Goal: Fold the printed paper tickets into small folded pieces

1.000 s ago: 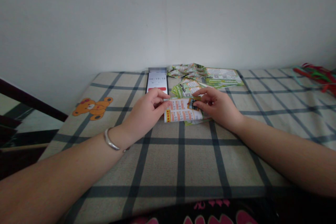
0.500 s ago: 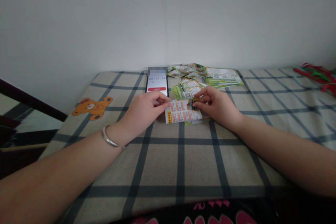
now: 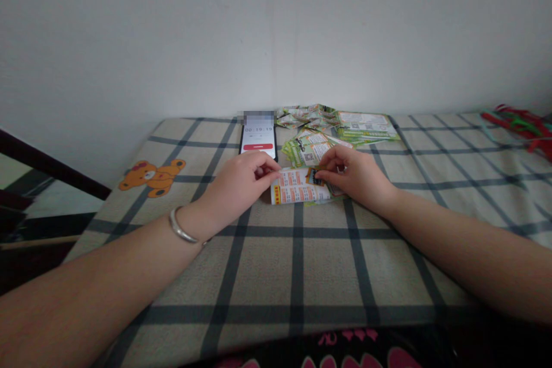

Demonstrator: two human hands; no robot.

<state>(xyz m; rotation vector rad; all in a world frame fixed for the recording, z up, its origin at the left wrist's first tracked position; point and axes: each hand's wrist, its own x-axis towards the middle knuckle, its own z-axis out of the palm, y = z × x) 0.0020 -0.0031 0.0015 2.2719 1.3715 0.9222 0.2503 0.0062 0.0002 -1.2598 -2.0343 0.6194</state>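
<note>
Evidently, we are pinching the printed sheet (image 3: 295, 191) between thumb and fingertips, the left hand (image 3: 248, 178) at its upper left corner, the right hand (image 3: 356, 172) at its right end, probably for steadiness. It is lying between the near and far edges of the table (image 3: 263, 276). Beyond, fanned leaflets (image 3: 302, 149) are sitting within reach; by the far edge, the phone (image 3: 259, 137) is facing us, presumably for reading its timer.
</note>
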